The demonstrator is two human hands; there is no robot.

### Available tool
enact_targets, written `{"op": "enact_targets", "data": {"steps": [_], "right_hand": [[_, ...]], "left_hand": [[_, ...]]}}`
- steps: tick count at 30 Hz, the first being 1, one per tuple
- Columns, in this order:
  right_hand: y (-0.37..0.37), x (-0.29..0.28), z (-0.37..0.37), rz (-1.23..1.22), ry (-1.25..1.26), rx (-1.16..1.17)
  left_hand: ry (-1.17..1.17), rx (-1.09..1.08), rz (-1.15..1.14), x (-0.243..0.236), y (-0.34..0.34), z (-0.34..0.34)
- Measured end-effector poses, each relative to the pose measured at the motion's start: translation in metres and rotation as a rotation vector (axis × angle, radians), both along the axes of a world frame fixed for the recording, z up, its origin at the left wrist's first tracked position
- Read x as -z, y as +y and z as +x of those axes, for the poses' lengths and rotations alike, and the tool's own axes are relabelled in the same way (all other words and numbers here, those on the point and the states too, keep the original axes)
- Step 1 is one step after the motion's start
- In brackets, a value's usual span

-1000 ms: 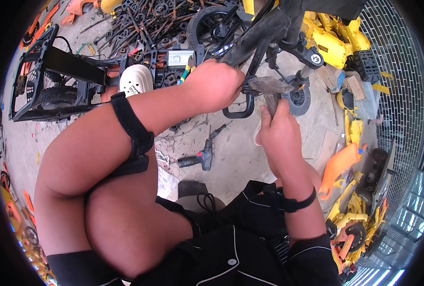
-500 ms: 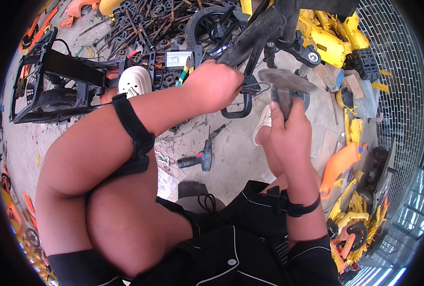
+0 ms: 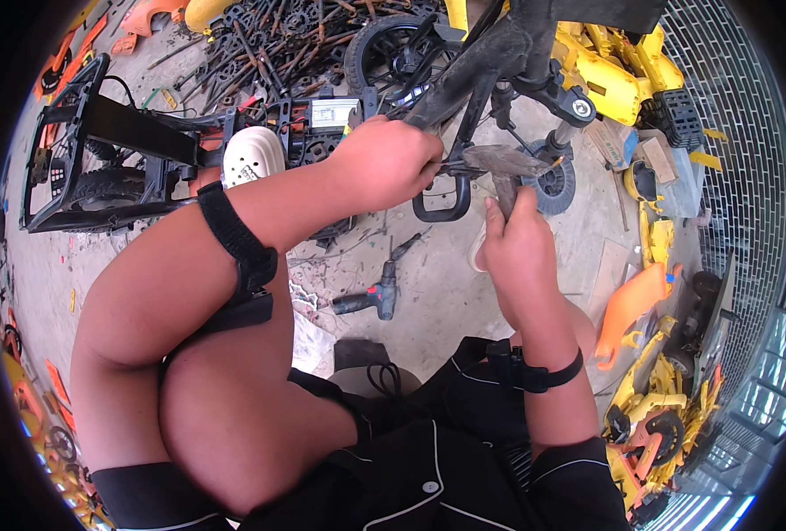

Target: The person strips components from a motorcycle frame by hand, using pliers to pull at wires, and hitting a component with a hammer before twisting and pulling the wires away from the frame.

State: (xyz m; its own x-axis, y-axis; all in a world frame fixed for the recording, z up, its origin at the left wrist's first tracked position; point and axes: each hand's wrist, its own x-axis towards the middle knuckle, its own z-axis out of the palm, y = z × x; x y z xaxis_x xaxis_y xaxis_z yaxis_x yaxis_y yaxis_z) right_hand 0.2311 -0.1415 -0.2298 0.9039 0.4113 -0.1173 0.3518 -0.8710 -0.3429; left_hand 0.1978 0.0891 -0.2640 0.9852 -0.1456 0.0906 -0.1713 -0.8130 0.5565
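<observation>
My right hand (image 3: pixel 521 239) is closed around the short handle of a hammer (image 3: pixel 506 161). The hammer's worn grey head lies sideways against the lower end of a black metal frame (image 3: pixel 472 75), close to my left fingers. My left hand (image 3: pixel 391 164) is a fist beside a black loop-shaped bar (image 3: pixel 446 205) on that frame. Something thin shows between the left fingers and the hammer head; its kind is hidden. A small green and yellow piece peeks out behind the left hand.
A cordless drill (image 3: pixel 377 292) lies on the concrete floor below the hands. A black frame with a wheel (image 3: pixel 101 188) stands at left, near my white clog (image 3: pixel 253 156). Rusty metal parts (image 3: pixel 273 44) are heaped behind; yellow plastic panels (image 3: pixel 612 93) and an orange panel (image 3: pixel 632 310) lie right.
The hammer has swung left and down, its head now against the frame's end by my left hand. My left hand has shifted slightly left.
</observation>
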Motion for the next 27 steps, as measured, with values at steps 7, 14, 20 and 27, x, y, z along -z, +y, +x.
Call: {"op": "enact_targets", "data": {"steps": [7, 14, 20, 27], "right_hand": [[0.003, -0.021, -0.007, 0.203, -0.065, -0.007], [0.008, -0.010, -0.007, -0.015, 0.014, 0.002], [0.004, -0.019, -0.015, 0.177, -0.131, -0.028], [-0.001, -0.015, -0.011, 0.130, -0.101, -0.040]], "left_hand": [[0.027, -0.070, -0.086, 0.001, -0.002, -0.002], [0.066, -0.082, -0.089, 0.000, -0.008, 0.005], [0.173, -0.157, -0.159, -0.003, -0.011, 0.007], [0.223, -0.219, -0.310, 0.006, -0.011, 0.008]]}}
